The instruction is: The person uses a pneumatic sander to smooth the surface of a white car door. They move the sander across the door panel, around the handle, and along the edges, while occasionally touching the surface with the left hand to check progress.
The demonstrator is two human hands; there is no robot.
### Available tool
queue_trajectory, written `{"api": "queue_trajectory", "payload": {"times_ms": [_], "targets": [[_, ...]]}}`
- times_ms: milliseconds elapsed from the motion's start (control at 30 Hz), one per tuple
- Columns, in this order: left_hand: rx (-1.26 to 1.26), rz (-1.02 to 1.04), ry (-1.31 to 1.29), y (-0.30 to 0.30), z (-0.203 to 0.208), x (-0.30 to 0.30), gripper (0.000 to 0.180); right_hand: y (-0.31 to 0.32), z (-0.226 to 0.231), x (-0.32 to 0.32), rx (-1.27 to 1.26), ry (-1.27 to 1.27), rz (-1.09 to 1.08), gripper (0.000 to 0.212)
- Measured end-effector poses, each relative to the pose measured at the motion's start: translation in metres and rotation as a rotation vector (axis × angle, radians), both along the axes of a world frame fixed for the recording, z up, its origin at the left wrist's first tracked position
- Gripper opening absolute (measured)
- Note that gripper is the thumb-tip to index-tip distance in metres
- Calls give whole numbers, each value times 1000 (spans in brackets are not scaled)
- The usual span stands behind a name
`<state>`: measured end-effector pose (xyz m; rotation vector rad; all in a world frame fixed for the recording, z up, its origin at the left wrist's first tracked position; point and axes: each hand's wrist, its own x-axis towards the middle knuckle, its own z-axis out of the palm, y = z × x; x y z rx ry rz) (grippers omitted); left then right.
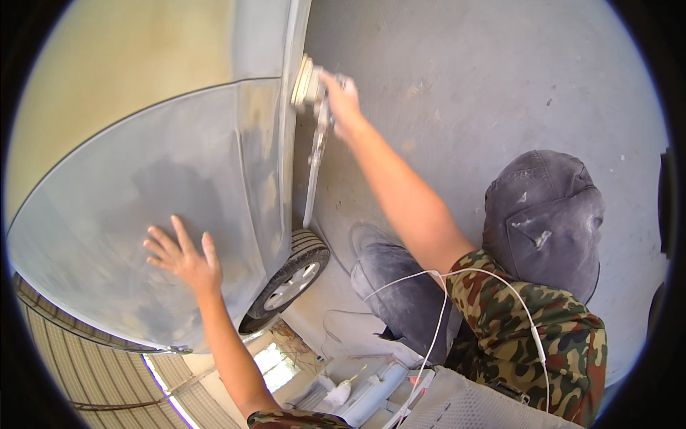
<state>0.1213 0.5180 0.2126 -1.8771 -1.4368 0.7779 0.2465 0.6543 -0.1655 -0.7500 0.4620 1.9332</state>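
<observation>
Right hand (343,102) grips sander (308,83) — left (187,263) (splayed) on car (128,214)

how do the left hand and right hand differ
The left hand is open and spread over the grey car panel; the right hand is closed around a sander. The left hand holds nothing, while the right hand holds that tool, higher in the view. Both are ungloved.

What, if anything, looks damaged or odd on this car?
The car looks patchy: a darker grey blotch shows near the left hand, and a tan patch near the sander. Their colours stand out against the lighter grey.
</observation>
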Motion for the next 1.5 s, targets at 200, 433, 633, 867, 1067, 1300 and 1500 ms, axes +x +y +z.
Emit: {"api": "queue_trajectory", "payload": {"times_ms": [200, 433, 633, 867, 1067, 1300, 1500], "targets": [[-351, 373, -717, -37, -120, 25, 88, 59, -10, 20, 164, -73, -175, 44], [-205, 794, -1030, -125, -189, 2, 54, -32, -1, -58, 90, 175, 55, 27], [-57, 1010, -846, -264, -152, -74, 42, -142, 24, -143, -113, 308, 234, 29], [59, 1270, -777, -464, -115, -125, 33, -231, 58, -208, -161, 300, 291, 29], [271, 1300, -957, -566, -202, -112, 61, -167, 55, -179, -33, 37, 69, 29], [103, 1681, -1511, -584, -304, -122, 54, -191, 61, -218, 310, -247, -197, 42], [74, 1598, -1421, -584, -302, -143, 54, -298, 88, -299, 255, -12, 59, 33]]}}
